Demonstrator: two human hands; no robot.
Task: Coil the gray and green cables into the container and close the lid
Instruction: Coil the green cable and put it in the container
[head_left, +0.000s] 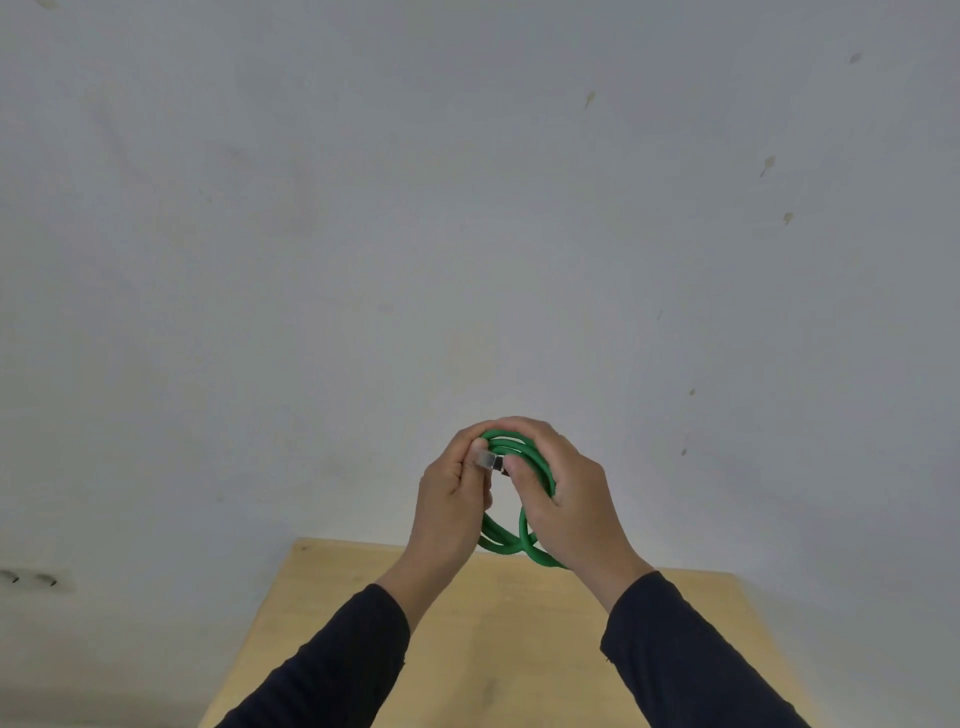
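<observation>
The green cable is wound into several loops and held up in the air above the far edge of the wooden table. My left hand grips the left side of the coil and pinches its clear plug end between thumb and fingers. My right hand wraps around the right side of the loops, its thumb touching the plug. The bottom of the coil hangs below both hands. The gray cable and the container are not in view.
A pale wall with a few small marks fills most of the view behind the hands. A wall socket sits low at the left. Dark sleeves cover both forearms.
</observation>
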